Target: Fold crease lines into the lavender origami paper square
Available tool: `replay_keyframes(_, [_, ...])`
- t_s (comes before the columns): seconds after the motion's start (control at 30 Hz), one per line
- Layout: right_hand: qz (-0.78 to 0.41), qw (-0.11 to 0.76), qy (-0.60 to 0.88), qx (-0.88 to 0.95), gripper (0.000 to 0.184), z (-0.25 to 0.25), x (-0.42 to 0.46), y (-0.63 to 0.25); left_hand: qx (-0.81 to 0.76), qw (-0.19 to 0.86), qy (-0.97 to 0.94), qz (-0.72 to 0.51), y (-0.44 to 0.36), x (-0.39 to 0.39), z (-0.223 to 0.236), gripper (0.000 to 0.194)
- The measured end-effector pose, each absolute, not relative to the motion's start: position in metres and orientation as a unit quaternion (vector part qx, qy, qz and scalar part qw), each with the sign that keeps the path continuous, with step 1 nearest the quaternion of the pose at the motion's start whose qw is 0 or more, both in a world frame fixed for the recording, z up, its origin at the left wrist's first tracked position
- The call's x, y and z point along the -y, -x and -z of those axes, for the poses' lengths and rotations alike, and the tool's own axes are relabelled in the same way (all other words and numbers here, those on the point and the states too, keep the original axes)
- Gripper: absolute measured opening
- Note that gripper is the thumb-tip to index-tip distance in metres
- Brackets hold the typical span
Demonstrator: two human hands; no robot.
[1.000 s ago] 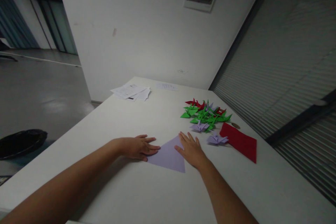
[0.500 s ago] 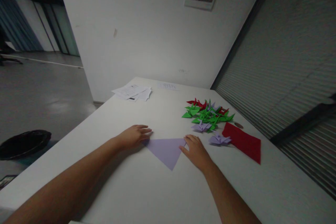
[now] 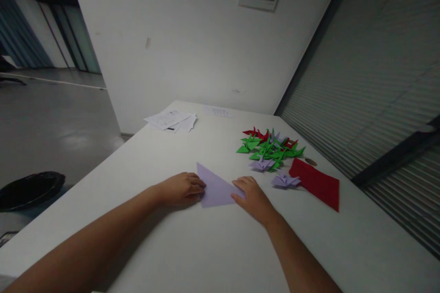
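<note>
A lilac paper triangle [image 3: 215, 187] lies flat on the white table [image 3: 192, 247] between my two hands. My left hand [image 3: 182, 189] rests at its left edge, fingers curled with the tips on the paper. At the triangle's right corner sits my right hand [image 3: 252, 197], fingers bent and pressing the corner down. Both forearms reach in from the bottom of the view.
A heap of folded green, red and lilac paper figures [image 3: 270, 149] lies beyond my right hand, with one lilac figure [image 3: 284, 180] apart. A red sheet [image 3: 316, 184] lies right of them. White printed papers [image 3: 172, 120] sit at the far edge. A black bin [image 3: 29, 188] stands on the floor.
The lilac triangle has been turned on the table: its point, which faced me half a second ago, now points away and left. Both hands shifted with it and stay at its edges.
</note>
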State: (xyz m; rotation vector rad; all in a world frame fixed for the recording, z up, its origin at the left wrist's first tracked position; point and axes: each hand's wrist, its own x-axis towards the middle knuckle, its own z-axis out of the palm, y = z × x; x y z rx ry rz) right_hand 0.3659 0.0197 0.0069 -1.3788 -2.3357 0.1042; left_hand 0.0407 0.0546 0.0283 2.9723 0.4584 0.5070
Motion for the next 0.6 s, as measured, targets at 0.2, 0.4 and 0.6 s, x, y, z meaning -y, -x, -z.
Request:
replay_keyframes(0.2, [-0.098,0.194,0.455,0.863,0.029,-0.012,-0.016,-0.361,-0.175,0.091,-0.973,-0.119,-0.035,-0.056,-0.031,0.047])
replay_keyframes(0.4, [-0.09,0.181,0.447,0.871,0.032,-0.017,-0.013,-0.359,-0.256,0.111,-0.953,-0.122,-0.032,-0.061,-0.021,0.077])
replay_keyframes(0.6, [-0.092,0.175,0.441,0.876,0.033,-0.018,-0.013,-0.359,-0.302,0.146,-0.933,-0.131,-0.032,-0.063,-0.018,0.101])
